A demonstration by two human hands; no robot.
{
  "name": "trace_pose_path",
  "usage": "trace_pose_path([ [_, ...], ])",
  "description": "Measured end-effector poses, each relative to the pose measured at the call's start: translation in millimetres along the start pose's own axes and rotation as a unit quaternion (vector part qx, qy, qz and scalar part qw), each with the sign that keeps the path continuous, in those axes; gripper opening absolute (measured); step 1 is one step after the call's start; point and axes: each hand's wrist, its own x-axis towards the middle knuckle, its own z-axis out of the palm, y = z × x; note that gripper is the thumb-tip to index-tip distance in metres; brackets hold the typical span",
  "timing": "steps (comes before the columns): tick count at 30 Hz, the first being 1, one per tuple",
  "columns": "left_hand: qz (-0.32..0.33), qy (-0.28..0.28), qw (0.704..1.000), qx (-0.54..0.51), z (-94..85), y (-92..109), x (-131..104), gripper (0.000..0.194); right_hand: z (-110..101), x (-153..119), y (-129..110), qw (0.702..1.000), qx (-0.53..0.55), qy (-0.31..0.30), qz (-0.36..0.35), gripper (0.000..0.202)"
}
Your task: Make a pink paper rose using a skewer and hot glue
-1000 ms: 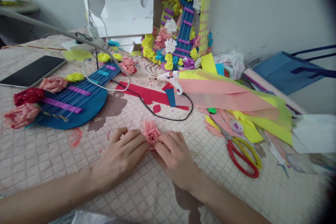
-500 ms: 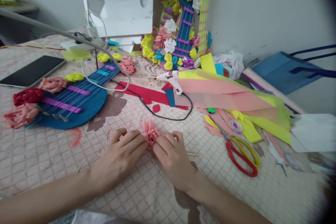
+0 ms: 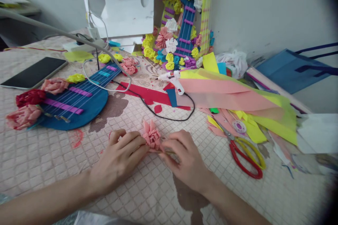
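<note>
A pink crepe-paper flower with folded, pointed petals is between my hands, low over the quilted cloth. My left hand is closed on its left side, fingers bent around the lower petals. At the flower's right edge, the thumb and forefinger of my right hand pinch the pink paper. A thin stick shows beside those fingers; whether they also grip it is unclear. The fingers hide the underside of the flower.
Beyond the flower lie a white glue gun with a black cord and red fabric strips. To the left, a blue guitar-shaped craft and a phone. On the right are scissors and pink and yellow sheets.
My right hand has drawn slightly right and turned, its fingers straighter, with thumb and forefinger now showing at the flower's edge. My left hand keeps its place. The view has shifted slightly.
</note>
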Motion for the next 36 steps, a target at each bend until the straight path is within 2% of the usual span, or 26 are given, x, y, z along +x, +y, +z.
trace_pose_path([
  [5,-0.001,-0.006,1.0,0.002,1.9,-1.1,-3.0,0.029,-21.0,-7.6,16.4,0.995,-0.006,-0.076,0.069,0.011],
  [12,-0.002,-0.007,1.0,0.011,1.7,-1.8,-3.9,0.026,-33.8,-6.3,18.4,0.976,-0.036,-0.193,0.092,0.015],
  [17,0.001,-0.007,1.0,0.012,2.0,-2.4,-2.6,0.026,-71.1,-11.6,32.0,0.943,0.004,-0.29,0.165,0.012],
  [21,0.001,-0.006,1.0,-0.001,2.3,-2.7,-3.2,0.026,-105.4,-25.0,54.9,0.923,0.018,-0.321,0.211,0.013],
  [23,-0.005,-0.006,1.0,-0.007,2.3,-2.9,-3.8,0.025,-113.4,-29.6,65.0,0.928,0.028,-0.289,0.232,0.016],
  [24,-0.007,-0.007,1.0,-0.01,2.2,-3.1,-3.9,0.024,-113.8,-30.2,69.1,0.935,0.027,-0.252,0.25,0.017],
  [27,-0.006,-0.005,1.0,-0.014,0.6,-4.2,-2.8,0.024,-101.8,-24.6,79.1,0.947,-0.013,-0.085,0.308,0.02],
  [29,-0.001,-0.001,1.0,-0.013,-1.4,-5.4,-1.9,0.024,-88.4,-17.6,85.9,0.943,-0.07,-0.005,0.325,0.02],
  [31,0.008,0.007,1.0,-0.009,-3.4,-7.0,-1.7,0.024,-76.6,-11.9,93.2,0.935,-0.13,0.024,0.329,0.019],
  [36,0.014,0.003,1.0,-0.009,-6.5,-10.6,-3.6,0.024,-66.7,-8.3,102.7,0.923,-0.211,0.023,0.322,0.018],
])
